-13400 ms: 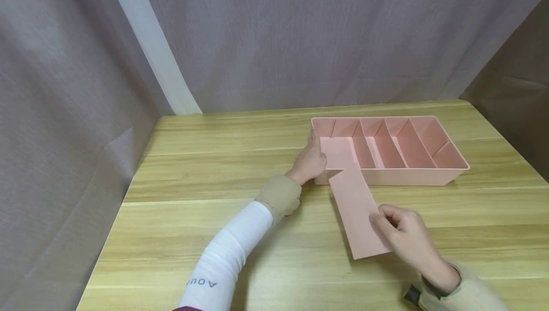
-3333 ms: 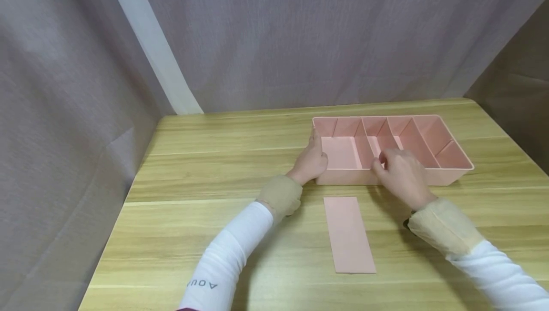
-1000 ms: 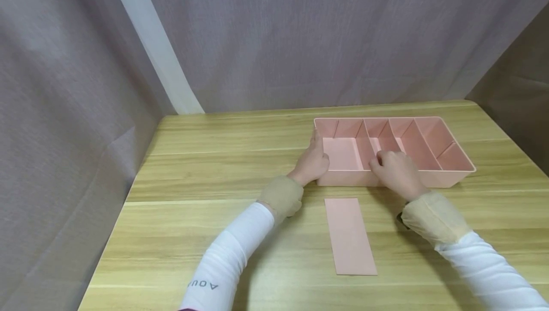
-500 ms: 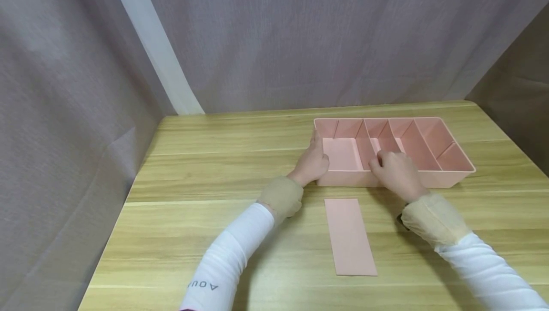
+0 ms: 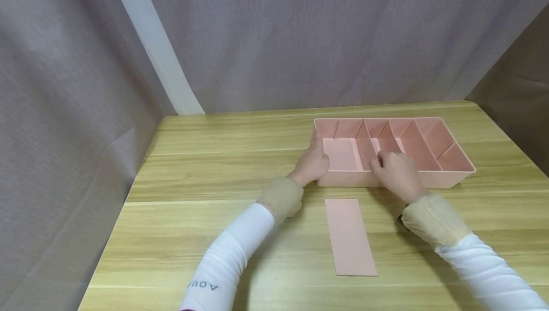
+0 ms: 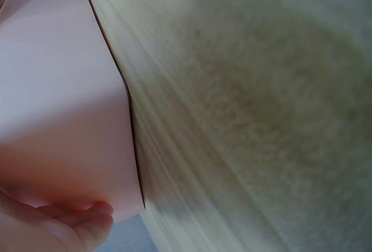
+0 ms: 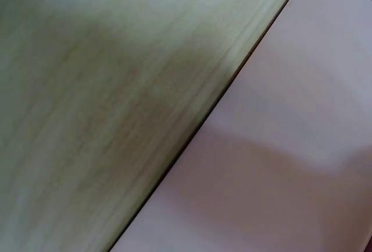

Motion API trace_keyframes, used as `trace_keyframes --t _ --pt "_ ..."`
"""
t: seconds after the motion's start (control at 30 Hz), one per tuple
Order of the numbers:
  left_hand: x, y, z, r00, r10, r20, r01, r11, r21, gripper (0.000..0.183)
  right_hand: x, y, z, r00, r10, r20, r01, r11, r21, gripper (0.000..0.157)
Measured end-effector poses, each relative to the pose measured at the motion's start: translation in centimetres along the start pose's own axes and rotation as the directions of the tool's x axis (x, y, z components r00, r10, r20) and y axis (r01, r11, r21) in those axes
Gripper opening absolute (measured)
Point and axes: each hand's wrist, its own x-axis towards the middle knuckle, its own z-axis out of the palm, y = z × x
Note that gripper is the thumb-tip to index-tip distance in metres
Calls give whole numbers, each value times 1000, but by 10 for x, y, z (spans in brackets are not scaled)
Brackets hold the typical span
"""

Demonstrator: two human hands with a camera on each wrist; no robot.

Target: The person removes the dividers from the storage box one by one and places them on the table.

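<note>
A pink divided organizer box (image 5: 437, 179) stands toward the back right of the table. My left hand (image 5: 312, 161) grips its left end, thumb at the front corner and fingers along the side wall; in the left wrist view, fingers (image 6: 70, 229) bend against the wall. My right hand (image 5: 399, 173) reaches over the front rim, thumb and forefinger pinching the near end of the leftmost divider (image 5: 364, 149); the fingertips are partly hidden. A loose pink rectangular panel (image 5: 349, 237) lies flat in front of the box. The right wrist view shows mostly the box's front wall (image 7: 285, 112).
The wood-grain table (image 5: 206, 158) extends left and forward of the box. A grey curtain (image 5: 274, 39) hangs behind and at the left, with a white strip (image 5: 154, 39) running down it. A darker curtain (image 5: 514, 87) closes off the right side.
Long ago my right hand held the loose panel in front of the box; the panel now lies on the table. That hand has since moved to the divider. Over the last second both hands stay still.
</note>
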Motion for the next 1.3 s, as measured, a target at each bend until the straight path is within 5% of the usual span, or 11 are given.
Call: trace_keyframes --t 1.3 --pt "-1 1 0 1000 -16 1 16 1000 4 70 0 2 3 986 -47 -163 50 999 15 30"
